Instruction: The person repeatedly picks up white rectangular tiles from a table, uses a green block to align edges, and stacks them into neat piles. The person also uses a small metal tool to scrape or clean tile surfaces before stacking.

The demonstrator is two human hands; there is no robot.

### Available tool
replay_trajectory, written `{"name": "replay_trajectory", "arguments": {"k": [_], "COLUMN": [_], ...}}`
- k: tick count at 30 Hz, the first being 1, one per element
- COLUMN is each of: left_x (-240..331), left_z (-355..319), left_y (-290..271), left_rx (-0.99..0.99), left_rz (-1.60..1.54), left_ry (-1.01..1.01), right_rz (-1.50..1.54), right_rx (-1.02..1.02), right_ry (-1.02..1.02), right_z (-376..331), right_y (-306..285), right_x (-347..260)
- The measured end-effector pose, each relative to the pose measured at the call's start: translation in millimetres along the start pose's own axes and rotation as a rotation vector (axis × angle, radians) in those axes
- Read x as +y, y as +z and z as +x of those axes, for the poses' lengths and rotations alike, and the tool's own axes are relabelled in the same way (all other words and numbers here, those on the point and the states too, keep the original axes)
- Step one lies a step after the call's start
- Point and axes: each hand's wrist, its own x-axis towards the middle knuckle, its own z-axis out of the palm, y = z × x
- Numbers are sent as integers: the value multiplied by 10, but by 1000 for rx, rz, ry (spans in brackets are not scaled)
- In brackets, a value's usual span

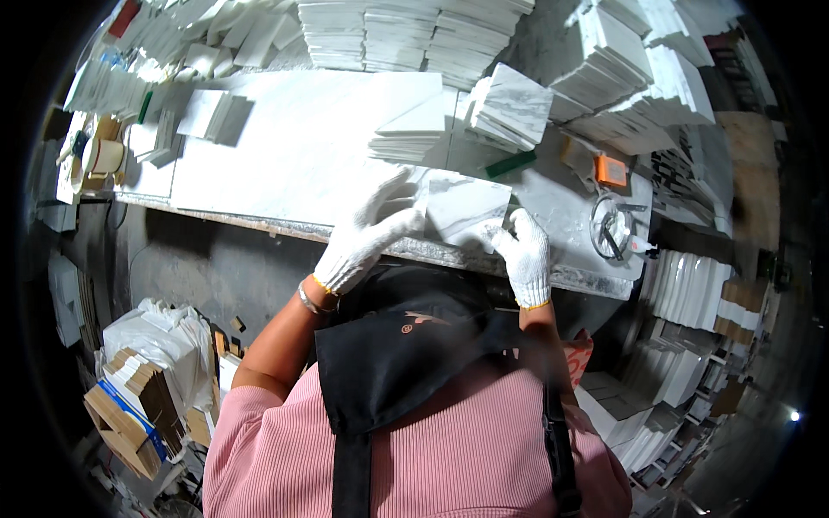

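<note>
A white marble tile [466,210] with grey veins lies at the near edge of the worktable, between my two hands. My left hand [358,237], in a white knit glove, is open at the tile's left side, with thumb and fingers spread apart. On the other side my gloved right hand [525,255] has its fingers bent round the tile's near right corner. Just beyond those fingertips a small dark green piece shows; whether I hold it is unclear. Behind the tile lies a green block [511,164], and a low stack of tiles [406,142] stands to its left.
Tall stacks of marble tiles [397,34] line the back of the table [268,147]. A tilted tile pile [514,104], an orange device [610,171] and a clear round container [611,226] stand to the right. At far left is a tape roll [104,156]. Cardboard boxes [129,423] sit lower left.
</note>
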Motion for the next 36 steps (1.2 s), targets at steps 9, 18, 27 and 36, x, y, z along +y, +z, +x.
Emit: {"name": "replay_trajectory", "arguments": {"k": [9,18,27,36], "left_x": [-24,-99,-109,41], "left_z": [393,445,507,551], "left_y": [439,621,716,725], "left_rx": [-319,-337,-309,-273], "left_rz": [-316,-413,-367,-358], "left_ry": [-173,-306,-253,-417], "right_rz": [-70,87,260,475], "right_rx": [98,188,121,102], "right_ry": [-142,-135,12,73], "right_z": [-274,-245,-39,-29], "right_y": [-207,-451,-462,-539], "right_x": [-125,-257,-366,-78]}}
